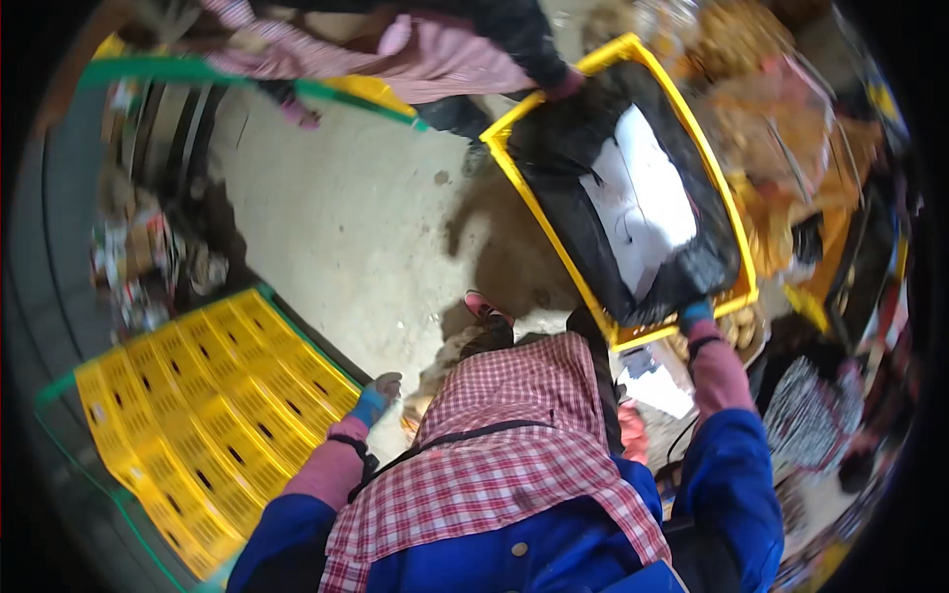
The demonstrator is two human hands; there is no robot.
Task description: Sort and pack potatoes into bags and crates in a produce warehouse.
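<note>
blue-sleeved, seemingly steadies the yellow crate (647, 334) by its near rim with the right hand (698, 314), grip impossible to tell, opposite a co-worker's hand (566, 84), with the left hand (384, 389) loosely uncurled, empty, near yellow panels (213, 420).

no readable text, no legible labels, no brands, numbers or signs discernible

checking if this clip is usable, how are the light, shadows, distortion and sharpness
Head view: uneven light, dark shadows on the floor, bright white patch inside the lined crate; head view: fisheye bends the yellow stack and blackens the corners; head view: the bags look somewhat soft.
</note>
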